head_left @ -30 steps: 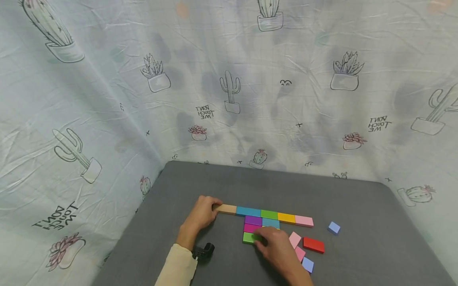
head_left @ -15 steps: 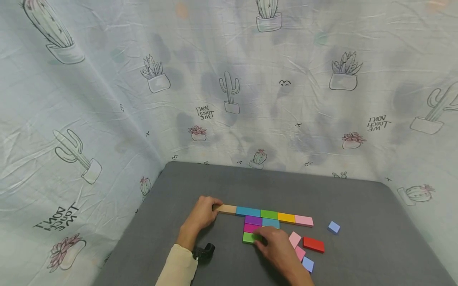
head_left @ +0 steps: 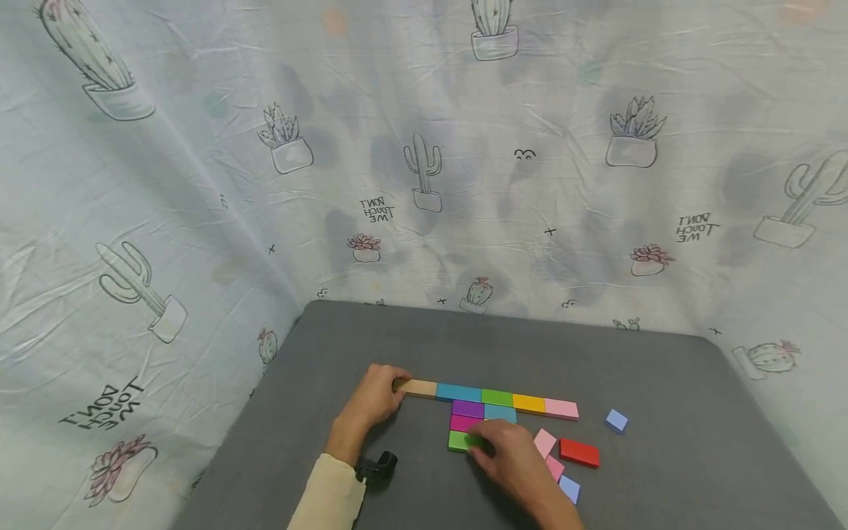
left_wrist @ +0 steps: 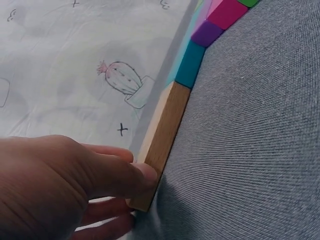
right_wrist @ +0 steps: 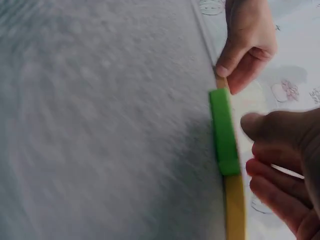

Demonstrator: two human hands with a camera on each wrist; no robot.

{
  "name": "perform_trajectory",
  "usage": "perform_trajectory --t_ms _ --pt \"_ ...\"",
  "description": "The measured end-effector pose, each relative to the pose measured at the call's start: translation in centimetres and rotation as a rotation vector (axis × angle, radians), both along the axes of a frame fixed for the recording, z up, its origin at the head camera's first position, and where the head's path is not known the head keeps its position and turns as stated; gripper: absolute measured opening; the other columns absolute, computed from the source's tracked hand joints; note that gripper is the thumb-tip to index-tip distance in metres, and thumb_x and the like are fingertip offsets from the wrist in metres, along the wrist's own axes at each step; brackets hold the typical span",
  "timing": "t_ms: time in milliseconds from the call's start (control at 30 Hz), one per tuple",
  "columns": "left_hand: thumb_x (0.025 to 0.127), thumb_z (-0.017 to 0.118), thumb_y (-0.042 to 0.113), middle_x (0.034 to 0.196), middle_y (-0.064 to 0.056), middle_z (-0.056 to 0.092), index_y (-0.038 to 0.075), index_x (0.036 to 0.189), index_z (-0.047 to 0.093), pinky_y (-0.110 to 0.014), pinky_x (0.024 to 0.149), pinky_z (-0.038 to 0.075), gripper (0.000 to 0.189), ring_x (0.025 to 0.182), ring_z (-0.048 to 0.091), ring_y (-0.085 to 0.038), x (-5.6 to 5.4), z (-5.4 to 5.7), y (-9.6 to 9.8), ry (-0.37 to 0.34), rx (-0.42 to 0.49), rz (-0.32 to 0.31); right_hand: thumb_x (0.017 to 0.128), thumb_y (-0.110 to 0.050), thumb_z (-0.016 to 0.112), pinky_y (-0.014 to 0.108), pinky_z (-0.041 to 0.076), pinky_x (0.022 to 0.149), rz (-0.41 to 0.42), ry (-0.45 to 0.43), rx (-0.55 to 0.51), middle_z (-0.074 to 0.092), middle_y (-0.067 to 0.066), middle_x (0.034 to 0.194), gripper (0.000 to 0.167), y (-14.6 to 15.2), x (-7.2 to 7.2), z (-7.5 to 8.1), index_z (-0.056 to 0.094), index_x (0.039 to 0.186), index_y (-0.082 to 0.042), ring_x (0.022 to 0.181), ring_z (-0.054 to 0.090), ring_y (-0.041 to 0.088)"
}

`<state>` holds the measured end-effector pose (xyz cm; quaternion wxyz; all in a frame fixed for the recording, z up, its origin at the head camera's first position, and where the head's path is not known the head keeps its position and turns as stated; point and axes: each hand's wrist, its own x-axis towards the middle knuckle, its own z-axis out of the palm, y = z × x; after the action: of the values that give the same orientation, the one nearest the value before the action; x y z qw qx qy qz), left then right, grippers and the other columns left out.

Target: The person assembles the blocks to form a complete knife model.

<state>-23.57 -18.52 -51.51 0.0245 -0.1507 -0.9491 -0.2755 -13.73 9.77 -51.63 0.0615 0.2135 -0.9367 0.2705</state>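
Observation:
At the left end of a row of blocks, my left hand (head_left: 374, 394) pinches a bare wood block (left_wrist: 162, 135) between thumb and fingers. Blue, green, yellow and pink blocks continue this row. Two short columns stand below its middle: purple (head_left: 468, 408), magenta (head_left: 465, 422) and green (head_left: 460, 441) on the left, a blue block (head_left: 500, 413) topping the right. My right hand (head_left: 518, 460) hovers at the lower columns and hides part of them. Its thumb and fingertips are bent loosely, just above the green block in the right wrist view, with nothing between them.
Right of my right hand lie loose pieces: two pink blocks (head_left: 545, 443), a blue one (head_left: 569, 489) and a red block (head_left: 579, 453). Farther right is a small blue cube (head_left: 616, 421). A cactus-print cloth (head_left: 490, 184) hangs behind the grey tabletop (head_left: 662, 383).

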Motion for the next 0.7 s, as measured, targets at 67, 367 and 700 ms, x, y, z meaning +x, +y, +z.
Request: perform_trajectory --t_ms 67,367,700 --pt "0.093 0.084 -0.001 0.117 -0.014 0.081 0.005 0.12 0.083 -0.05 0.089 0.064 0.028 0.107 0.076 -0.031 0.1 0.2 0.0 -0.008 0.0 0.006 0.087 -0.016 0.094 0.041 0.067 0.092 -0.006 0.012 -0.036 0.083 -0.006 0.11 0.029 0.6 0.1 0.3 0.085 0.115 -0.016 0.101 0.078 0.013" --pt "0.098 0.083 0.013 0.128 -0.011 0.079 0.005 0.128 0.08 -0.055 0.105 0.06 0.031 0.124 0.073 -0.034 3.1 1.8 2.0 0.073 -0.048 -0.101 0.077 -0.01 0.1 0.027 0.064 0.075 -0.158 0.238 -0.199 0.084 -0.009 0.101 0.034 6.4 0.9 2.1 0.087 0.107 -0.016 0.085 0.077 0.015" --pt "0.099 0.084 0.027 0.153 -0.004 0.067 0.014 0.142 0.074 -0.05 0.119 0.052 0.047 0.147 0.059 -0.028 7.5 1.3 6.0 0.077 -0.168 -0.299 0.081 -0.013 0.098 0.033 0.068 0.081 -0.382 0.107 -0.19 0.085 0.0 0.104 0.032 13.3 2.8 1.8 0.087 0.111 -0.016 0.093 0.081 0.023"
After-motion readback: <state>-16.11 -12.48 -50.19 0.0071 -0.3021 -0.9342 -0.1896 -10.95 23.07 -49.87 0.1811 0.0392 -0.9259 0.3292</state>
